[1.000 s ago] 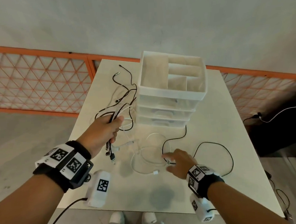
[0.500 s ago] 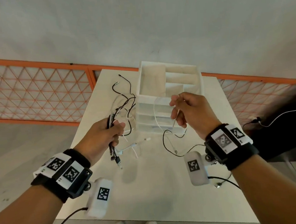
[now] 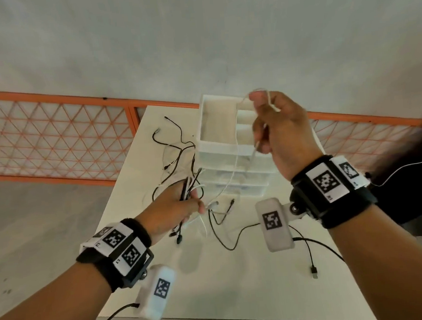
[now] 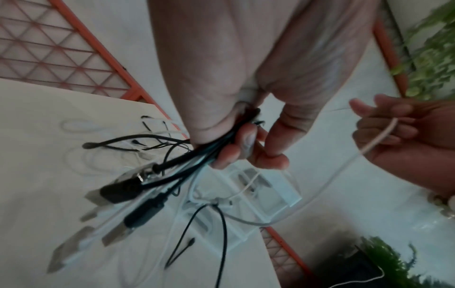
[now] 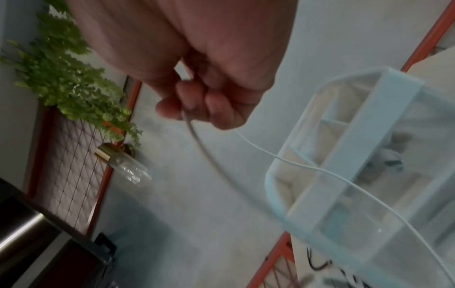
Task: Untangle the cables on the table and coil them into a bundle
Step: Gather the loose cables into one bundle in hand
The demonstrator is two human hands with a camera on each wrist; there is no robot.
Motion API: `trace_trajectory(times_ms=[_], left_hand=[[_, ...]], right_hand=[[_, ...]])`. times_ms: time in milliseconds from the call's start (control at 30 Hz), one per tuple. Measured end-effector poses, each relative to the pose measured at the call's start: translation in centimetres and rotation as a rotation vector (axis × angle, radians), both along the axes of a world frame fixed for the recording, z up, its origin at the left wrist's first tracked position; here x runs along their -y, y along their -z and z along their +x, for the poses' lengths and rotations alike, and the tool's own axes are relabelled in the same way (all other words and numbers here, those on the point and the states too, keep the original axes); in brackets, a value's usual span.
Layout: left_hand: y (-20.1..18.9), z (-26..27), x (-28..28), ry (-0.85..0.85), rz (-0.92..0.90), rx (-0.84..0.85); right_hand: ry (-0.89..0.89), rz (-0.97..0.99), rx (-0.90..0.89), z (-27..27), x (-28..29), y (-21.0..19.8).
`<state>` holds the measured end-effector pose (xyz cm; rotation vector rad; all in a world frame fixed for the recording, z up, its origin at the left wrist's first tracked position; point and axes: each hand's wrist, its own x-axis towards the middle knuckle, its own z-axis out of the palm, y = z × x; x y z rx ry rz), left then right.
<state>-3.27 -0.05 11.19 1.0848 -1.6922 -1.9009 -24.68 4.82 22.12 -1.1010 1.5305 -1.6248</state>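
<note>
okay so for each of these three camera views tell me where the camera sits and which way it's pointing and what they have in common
Head: worn on the head, looking down at the table; both forearms, left hand and right hand show.
Left wrist: on the left wrist, looking along the palm at the cable bunch it grips; the right hand shows too.
Right wrist: on the right wrist, looking along the fingers pinching the white cable.
Shared: all three show the white cable and drawer box.

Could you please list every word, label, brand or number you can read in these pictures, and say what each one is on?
No readable words, brands or numbers.
Left wristband: square black-and-white markers, plus tiny characters too small to read.
Right wristband: the same kind of markers, with small print too blurred to read.
Cables and drawer unit: no print visible.
</note>
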Motion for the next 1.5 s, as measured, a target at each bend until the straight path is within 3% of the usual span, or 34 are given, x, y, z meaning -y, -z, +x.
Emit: trace_trajectory(times_ms=[100,200,300,367,500,600,667,800,967,1067,1300,1500], left_hand=[[0.5,1.1,0.8,-0.179,0.138,-0.074],[-1.1,1.3,2.0,-0.324,0.175,-0.236],[-2.9,0.8,2.6,-0.303,0.056,-0.321],[-3.4,0.3,2.5,-0.198,-0.010,-0.320],[-2.5,-0.8,1.4,0.020,-0.072,-0.193],[-0.7,-0.3,1.2,-0.012,-0.148,-0.081],[0.3,0.6,1.5,-0.062,-0.098,-0.076],[1.0,1.8,2.5,-0.226,0.040,-0.095],[1.1,3.4,3.7,-0.291,-0.013,0.000],[1.7,4.1,3.9,-0.332,0.022,0.059],[3.3,4.8,2.8,-0.240,0.047,0.281],[3.3,6.8,2.5,-0.183,0.035,0.370]], right_hand=[[-0.007,0.099,-0.201,-1.1,-0.5,0.2],[-0.249,0.281,-0.476,-0.2,-1.1,2.1],[-0.459,0.353,-0.783,1.5,-1.4,3.6],[-0.468,0.326,-0.846,2.2,-0.9,3.7],[-0.248,0.143,-0.813,2.1,0.3,2.2],[0.022,0.072,-0.684,0.1,0.8,0.4],[0.148,0.052,-0.660,-1.5,0.9,-0.3],[0.268,0.089,-0.695,-3.9,1.2,1.2],[0.477,0.109,-0.742,-5.9,1.2,3.8],[0.418,0.146,-0.695,-5.5,1.3,4.5],[-0.109,0.038,-0.422,1.0,2.6,0.9],[-0.161,-0.081,-0.326,3.7,6.3,-1.5]])
